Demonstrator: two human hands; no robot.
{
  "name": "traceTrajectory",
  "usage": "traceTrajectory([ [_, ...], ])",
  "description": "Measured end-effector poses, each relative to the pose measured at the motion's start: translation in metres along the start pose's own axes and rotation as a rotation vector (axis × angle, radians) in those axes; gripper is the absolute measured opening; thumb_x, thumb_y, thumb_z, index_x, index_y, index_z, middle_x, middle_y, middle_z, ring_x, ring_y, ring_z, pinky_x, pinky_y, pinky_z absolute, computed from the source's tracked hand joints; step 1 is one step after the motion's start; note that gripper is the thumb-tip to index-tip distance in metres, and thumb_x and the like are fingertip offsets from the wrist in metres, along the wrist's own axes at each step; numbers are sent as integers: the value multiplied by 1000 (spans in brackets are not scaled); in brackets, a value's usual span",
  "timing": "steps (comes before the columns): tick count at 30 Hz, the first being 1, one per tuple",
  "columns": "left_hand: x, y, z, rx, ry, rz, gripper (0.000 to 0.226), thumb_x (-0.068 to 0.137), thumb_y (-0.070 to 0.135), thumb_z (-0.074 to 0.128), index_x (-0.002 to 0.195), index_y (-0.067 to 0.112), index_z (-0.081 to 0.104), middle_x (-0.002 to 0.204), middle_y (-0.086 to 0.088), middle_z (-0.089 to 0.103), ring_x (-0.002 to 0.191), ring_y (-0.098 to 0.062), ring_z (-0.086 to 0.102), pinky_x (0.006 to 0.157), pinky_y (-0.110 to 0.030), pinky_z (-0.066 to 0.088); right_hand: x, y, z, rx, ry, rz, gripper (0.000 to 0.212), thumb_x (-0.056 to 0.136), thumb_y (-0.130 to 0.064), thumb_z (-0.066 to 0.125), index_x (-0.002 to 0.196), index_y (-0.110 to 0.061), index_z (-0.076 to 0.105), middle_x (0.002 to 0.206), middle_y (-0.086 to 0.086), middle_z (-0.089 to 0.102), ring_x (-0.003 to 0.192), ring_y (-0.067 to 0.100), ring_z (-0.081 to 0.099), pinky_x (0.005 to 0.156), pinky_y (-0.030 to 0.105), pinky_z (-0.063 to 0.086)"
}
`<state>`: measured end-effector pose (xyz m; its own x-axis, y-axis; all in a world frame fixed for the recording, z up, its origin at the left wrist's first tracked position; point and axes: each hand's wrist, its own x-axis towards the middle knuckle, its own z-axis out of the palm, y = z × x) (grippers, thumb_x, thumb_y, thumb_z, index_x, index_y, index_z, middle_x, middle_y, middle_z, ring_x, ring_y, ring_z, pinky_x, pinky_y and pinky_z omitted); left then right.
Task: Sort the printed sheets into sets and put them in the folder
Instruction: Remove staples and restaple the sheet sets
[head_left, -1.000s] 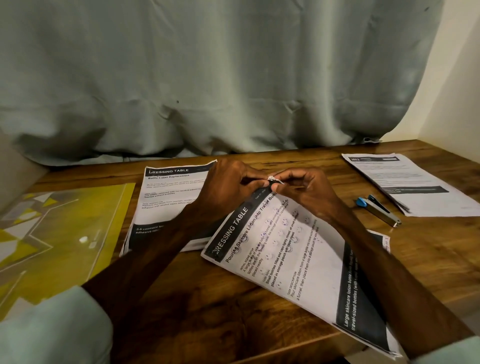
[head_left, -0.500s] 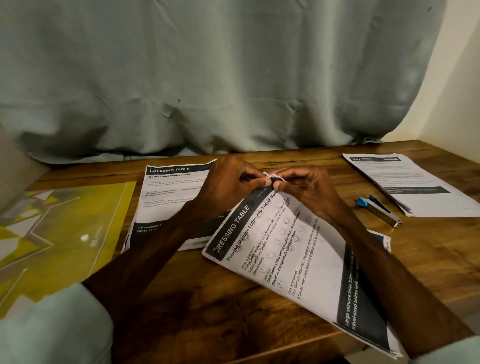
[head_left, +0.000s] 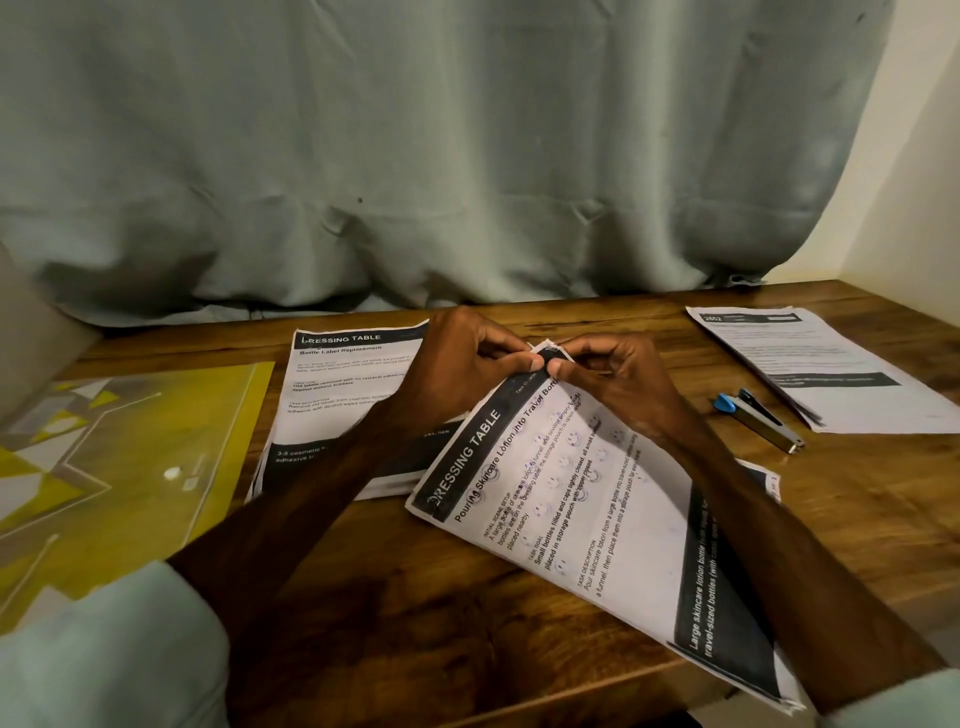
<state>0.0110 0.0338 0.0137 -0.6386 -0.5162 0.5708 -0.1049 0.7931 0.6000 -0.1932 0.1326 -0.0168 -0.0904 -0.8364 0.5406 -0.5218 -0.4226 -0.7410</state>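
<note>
**Pinching the corner of one set of sheets**

My left hand (head_left: 462, 364) and right hand (head_left: 618, 379) meet, fingers narrow, both pinching the far corner of a set of sheets (head_left: 597, 519) that spreads back toward me. A second pile (head_left: 343, 395) lies under my left wrist. A stapler (head_left: 758, 421) and a third pile (head_left: 831, 364) lie right of my fingers. The yellow folder (head_left: 130, 467) lies well to their left. Sorting looks well on, but I judge the filing is not begun.

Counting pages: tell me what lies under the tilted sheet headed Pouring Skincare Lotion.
Under the tilted white printed sheet, another white sheet's corner pokes out at right, on the brown wooden table. The rest beneath is covered.
</note>
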Motion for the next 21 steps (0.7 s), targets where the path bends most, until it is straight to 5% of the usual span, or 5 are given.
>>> traceTrajectory([
  [3, 0, -1, -1, -56, -9, -43, 15, 81, 18, 85, 94, 14, 82, 86, 4, 79, 70, -2, 72, 62, -13, 52, 0, -1, 0, 6, -9, -5, 18, 90, -7, 72, 108, -7, 76, 107, 2, 78, 95, 20, 75, 86, 35, 61],
  [21, -3, 3, 0, -43, 39, -18, 19, 77, 17, 87, 96, 16, 81, 87, 4, 79, 71, -1, 72, 65, -17, 57, -2, -6, 3, 41, -48, -7, 22, 92, -4, 68, 109, -15, 74, 110, -2, 77, 100, 17, 74, 85, 28, 60],
])
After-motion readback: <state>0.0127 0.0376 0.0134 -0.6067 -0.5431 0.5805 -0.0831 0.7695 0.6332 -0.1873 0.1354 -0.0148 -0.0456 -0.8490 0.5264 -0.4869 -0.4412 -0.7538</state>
